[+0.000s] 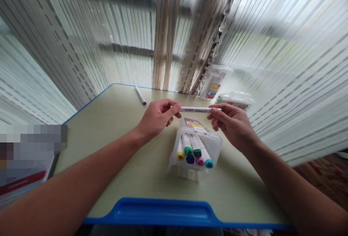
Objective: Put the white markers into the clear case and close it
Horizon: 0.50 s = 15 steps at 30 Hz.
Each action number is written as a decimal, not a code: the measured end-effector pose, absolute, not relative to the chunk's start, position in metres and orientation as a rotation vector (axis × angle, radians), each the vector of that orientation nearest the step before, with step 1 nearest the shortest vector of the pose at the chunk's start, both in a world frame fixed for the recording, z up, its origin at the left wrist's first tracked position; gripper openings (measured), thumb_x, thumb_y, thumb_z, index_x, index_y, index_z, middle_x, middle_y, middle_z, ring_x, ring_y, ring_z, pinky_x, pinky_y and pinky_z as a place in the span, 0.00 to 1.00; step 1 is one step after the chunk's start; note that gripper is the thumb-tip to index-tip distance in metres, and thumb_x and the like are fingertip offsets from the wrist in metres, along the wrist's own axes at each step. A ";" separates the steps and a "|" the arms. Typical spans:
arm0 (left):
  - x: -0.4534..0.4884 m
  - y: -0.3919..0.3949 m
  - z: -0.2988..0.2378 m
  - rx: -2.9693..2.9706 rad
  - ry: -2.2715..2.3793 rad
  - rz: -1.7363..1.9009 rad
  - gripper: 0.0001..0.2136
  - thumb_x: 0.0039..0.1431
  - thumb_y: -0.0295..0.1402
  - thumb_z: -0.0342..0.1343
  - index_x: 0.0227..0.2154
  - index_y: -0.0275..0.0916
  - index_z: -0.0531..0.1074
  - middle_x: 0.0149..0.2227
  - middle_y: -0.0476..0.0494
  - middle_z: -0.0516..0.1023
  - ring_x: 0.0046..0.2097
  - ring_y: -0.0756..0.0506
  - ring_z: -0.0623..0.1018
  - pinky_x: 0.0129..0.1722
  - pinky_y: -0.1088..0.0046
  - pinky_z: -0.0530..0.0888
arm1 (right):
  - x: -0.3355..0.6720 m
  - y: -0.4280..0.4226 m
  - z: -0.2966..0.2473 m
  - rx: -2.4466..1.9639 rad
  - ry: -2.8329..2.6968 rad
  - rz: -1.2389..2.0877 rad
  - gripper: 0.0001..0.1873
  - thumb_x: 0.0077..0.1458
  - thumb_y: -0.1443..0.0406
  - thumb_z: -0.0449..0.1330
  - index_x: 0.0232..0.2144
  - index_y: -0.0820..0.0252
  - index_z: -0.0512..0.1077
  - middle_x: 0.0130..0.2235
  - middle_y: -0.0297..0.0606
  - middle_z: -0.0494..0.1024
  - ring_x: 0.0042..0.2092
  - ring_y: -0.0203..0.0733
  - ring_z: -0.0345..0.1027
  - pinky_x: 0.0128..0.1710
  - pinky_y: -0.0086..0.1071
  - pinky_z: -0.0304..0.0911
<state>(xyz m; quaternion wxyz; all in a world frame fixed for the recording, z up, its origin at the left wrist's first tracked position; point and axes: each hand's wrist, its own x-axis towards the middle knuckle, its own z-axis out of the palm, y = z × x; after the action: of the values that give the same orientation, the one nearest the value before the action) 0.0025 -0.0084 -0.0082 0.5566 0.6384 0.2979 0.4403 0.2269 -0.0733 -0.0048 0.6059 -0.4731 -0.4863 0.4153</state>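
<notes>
A white marker (195, 109) is stretched level between my two hands, above the table. My left hand (160, 114) pinches its left end, and my right hand (230, 121) pinches the right end. Fingers cover both tips, so the cap colour is hidden. Just below and nearer to me, a clear plastic case (217, 145) lies open towards me. Inside it are several white markers with coloured ends, among them a yellow one (180, 156), a pink one (200, 161) and a light blue one (208, 163).
A marker with a purple end (140, 95) lies on the pale table (122, 178) at the back left. Two more clear cases, one upright (214, 82) and one lower (236, 98), stand at the back right. String curtains (130, 47) hang behind; a blue tray edge (163, 210) runs along the front.
</notes>
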 end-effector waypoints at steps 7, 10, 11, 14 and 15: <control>0.002 -0.011 -0.008 1.592 0.741 1.017 0.12 0.54 0.38 0.63 0.33 0.31 0.76 0.25 0.47 0.75 0.21 0.56 0.65 0.19 0.79 0.60 | 0.225 -0.075 -0.005 -1.084 -1.142 0.996 0.10 0.50 0.60 0.70 0.27 0.61 0.76 0.19 0.32 0.74 0.18 0.31 0.64 0.17 0.24 0.59; 0.003 -0.011 -0.008 1.518 0.725 1.021 0.10 0.56 0.36 0.61 0.34 0.32 0.76 0.28 0.45 0.76 0.20 0.56 0.66 0.20 0.79 0.61 | 0.224 -0.075 -0.003 -1.092 -1.103 1.010 0.10 0.52 0.60 0.68 0.29 0.62 0.77 0.22 0.35 0.76 0.19 0.31 0.65 0.17 0.25 0.59; 0.003 -0.010 -0.008 1.480 0.721 1.023 0.09 0.57 0.34 0.60 0.35 0.32 0.76 0.29 0.45 0.77 0.20 0.56 0.66 0.20 0.79 0.61 | 0.224 -0.075 -0.002 -1.090 -1.087 1.015 0.09 0.53 0.60 0.67 0.30 0.62 0.78 0.23 0.36 0.77 0.19 0.32 0.65 0.17 0.26 0.60; 0.003 -0.008 -0.007 1.372 0.716 1.029 0.09 0.60 0.31 0.54 0.37 0.32 0.75 0.31 0.42 0.78 0.20 0.55 0.67 0.19 0.78 0.63 | 0.225 -0.075 -0.001 -1.069 -1.047 1.045 0.10 0.55 0.61 0.64 0.34 0.63 0.79 0.26 0.40 0.79 0.20 0.34 0.68 0.17 0.27 0.60; 0.003 -0.008 -0.007 1.344 0.715 1.030 0.09 0.60 0.31 0.53 0.38 0.32 0.75 0.31 0.42 0.79 0.20 0.55 0.68 0.19 0.78 0.63 | 0.225 -0.075 0.000 -1.059 -1.039 1.054 0.11 0.55 0.61 0.63 0.35 0.63 0.79 0.27 0.41 0.79 0.21 0.35 0.68 0.18 0.28 0.61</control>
<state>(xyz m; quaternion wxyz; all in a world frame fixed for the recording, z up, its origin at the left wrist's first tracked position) 0.0031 -0.0079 -0.0067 0.6065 0.5814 0.3091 0.4457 0.2252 -0.0746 -0.0003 0.6139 -0.4595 -0.4506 0.4571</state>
